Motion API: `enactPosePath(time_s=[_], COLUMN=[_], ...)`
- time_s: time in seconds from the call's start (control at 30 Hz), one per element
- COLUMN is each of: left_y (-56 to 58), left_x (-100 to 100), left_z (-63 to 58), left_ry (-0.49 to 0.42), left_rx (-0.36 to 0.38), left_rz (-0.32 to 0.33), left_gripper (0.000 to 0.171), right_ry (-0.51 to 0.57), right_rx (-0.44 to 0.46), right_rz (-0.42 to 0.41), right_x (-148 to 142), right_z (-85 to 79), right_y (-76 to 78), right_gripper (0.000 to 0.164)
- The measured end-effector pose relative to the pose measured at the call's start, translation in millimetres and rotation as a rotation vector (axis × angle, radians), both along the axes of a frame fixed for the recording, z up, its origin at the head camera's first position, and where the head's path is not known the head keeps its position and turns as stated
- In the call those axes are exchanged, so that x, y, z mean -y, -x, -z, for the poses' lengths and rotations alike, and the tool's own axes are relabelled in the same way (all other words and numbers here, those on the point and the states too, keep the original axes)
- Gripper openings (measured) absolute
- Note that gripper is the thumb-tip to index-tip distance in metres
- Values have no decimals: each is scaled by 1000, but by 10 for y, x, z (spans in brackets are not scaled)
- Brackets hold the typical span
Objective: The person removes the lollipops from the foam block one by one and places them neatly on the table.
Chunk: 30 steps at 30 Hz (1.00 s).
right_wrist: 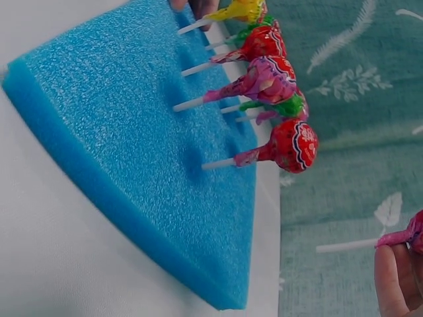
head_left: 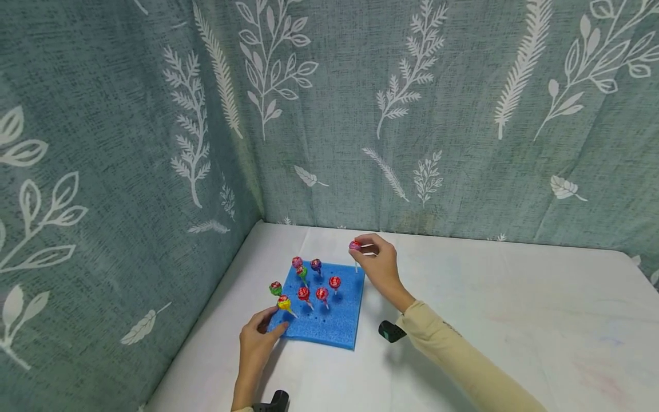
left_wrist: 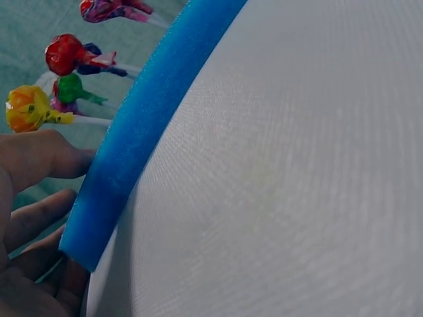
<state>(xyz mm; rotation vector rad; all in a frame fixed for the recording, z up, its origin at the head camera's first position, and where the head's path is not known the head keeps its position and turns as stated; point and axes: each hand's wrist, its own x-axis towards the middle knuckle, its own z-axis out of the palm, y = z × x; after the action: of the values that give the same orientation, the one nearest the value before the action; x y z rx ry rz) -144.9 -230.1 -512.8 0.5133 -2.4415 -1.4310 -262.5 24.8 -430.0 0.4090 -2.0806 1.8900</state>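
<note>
A blue foam board (head_left: 329, 332) lies on the white table with several wrapped lollipops standing in it by their sticks. My right hand (head_left: 378, 260) pinches a pink-wrapped lollipop (head_left: 354, 245) by its candy end, over the board's back right corner. Its white stick (right_wrist: 347, 246) points down, apart from the foam in the right wrist view. At the near left corner, my left hand (head_left: 257, 343) holds the board, thumb (left_wrist: 49, 158) and fingers on either side of the corner. Closest to that hand is a yellow lollipop (head_left: 284, 303). A red lollipop (right_wrist: 294, 146) stands nearest the right hand.
Green (head_left: 276, 288) and dark blue (head_left: 316, 265) lollipops stand among the red ones in the board. Patterned green cloth (head_left: 340, 171) hangs behind and to the left. The white tabletop (head_left: 504, 303) stretches to the right.
</note>
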Motion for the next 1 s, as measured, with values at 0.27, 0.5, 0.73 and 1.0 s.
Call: enactPosePath(time_s=[0.27, 0.5, 0.73, 1.0], left_y=[-1, -13, -38, -1], left_x=[-9, -6, -13, -20], left_z=[-50, -34, -15, -21], left_ry=[20, 24, 10, 4], left_rx=[0, 17, 19, 2], left_rz=[4, -9, -11, -1], left_gripper=[43, 44, 45, 45], right_ry=[-11, 1, -16, -17], right_rx=[26, 36, 58, 48], right_rz=[19, 11, 2, 32], right_x=[-78, -152, -222, -304], right_z=[-3, -44, -266, -353], right_y=[-32, -50, -218, -321], right_gripper=[21, 23, 24, 24])
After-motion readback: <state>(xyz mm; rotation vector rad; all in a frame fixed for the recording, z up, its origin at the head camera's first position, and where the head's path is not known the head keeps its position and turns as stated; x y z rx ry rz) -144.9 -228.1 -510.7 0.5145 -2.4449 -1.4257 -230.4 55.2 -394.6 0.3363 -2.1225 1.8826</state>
